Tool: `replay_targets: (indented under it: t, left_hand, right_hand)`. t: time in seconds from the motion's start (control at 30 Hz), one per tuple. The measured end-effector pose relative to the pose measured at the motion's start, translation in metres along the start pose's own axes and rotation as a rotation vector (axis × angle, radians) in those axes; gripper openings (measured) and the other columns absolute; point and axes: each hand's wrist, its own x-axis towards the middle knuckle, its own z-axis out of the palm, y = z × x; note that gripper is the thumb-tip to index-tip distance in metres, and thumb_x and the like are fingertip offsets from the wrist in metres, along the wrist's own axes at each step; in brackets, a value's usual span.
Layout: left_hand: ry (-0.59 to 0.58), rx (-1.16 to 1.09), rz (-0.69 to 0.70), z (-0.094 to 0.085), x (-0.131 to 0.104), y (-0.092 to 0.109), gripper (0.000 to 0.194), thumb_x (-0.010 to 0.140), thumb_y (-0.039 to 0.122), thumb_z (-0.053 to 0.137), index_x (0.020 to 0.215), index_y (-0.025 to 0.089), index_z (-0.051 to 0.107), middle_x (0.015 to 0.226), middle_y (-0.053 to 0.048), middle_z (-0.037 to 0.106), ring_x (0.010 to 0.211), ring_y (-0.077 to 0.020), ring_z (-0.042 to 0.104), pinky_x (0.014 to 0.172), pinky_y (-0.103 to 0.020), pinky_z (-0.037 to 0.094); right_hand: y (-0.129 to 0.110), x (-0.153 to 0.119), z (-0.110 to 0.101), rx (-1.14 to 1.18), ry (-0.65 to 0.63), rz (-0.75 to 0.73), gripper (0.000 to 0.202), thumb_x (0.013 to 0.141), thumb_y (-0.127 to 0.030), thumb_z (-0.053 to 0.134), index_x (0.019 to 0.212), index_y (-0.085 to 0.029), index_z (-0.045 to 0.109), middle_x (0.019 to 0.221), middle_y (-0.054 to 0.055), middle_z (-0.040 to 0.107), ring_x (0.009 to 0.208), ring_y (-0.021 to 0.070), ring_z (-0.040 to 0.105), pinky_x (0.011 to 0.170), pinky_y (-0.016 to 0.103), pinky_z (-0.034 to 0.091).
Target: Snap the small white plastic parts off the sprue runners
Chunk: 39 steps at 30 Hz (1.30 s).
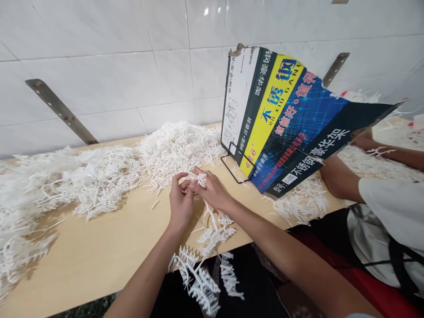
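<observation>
Close together over the table's front half, my left hand [180,203] and my right hand [212,191] both have curled fingers and thumbs pinched. Between them is a white branching plastic sprig [212,236], its tuft poking out above the right fingers. Its forked stem and comb-like branches hang down over the table edge toward my lap. The exact finger contact is partly hidden. Just beyond my fingertips rises a heap of small white plastic pieces [185,145]. A looser pile of white sprigs [109,172] spreads along the left.
A printed cardboard panel [274,119] stands upright at my right, in a black wire stand [232,170]. Behind it, a co-worker's arm [341,179] rests among more white pieces [298,203]. Metal brackets [64,112] are fixed to the tiled wall. The wooden tabletop [96,251] runs across.
</observation>
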Motion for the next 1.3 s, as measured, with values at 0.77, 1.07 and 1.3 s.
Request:
replay_targets:
  t: [0.77, 1.07, 1.3]
  left_hand:
    - [-0.391, 0.246, -0.042, -0.001, 0.008, -0.003, 0.048, 0.092, 0.052, 0.061, 0.058, 0.019, 0.053, 0.051, 0.002, 0.045, 0.051, -0.0124, 0.037, 0.054, -0.029, 0.027]
    - [-0.441, 0.115, -0.125, -0.011, -0.003, 0.001, 0.050, 0.089, 0.052, 0.066, 0.054, 0.019, 0.053, 0.047, 0.002, 0.043, 0.046, -0.0107, 0.034, 0.050, -0.028, 0.024]
    - [-0.152, 0.085, -0.114, -0.005, 0.005, 0.001, 0.037, 0.090, 0.051, 0.066, 0.075, 0.018, 0.069, 0.048, 0.004, 0.044, 0.046, -0.0113, 0.036, 0.050, -0.027, 0.029]
  right_hand:
    - [0.015, 0.006, 0.005, 0.526, 0.184, 0.306, 0.071, 0.097, -0.074, 0.041, 0.091, -0.015, 0.081, 0.097, 0.016, 0.082, 0.088, 0.0281, 0.079, 0.083, 0.040, 0.062]
    - [0.027, 0.020, -0.004, 0.610, 0.324, 0.427, 0.067, 0.097, -0.071, 0.037, 0.089, -0.014, 0.072, 0.088, 0.014, 0.078, 0.050, 0.0135, 0.059, 0.044, 0.026, 0.045]
    - [0.021, 0.014, -0.010, 0.622, 0.152, 0.261, 0.045, 0.097, -0.055, 0.050, 0.122, -0.022, 0.069, 0.110, 0.005, 0.070, 0.060, 0.0089, 0.053, 0.051, 0.021, 0.043]
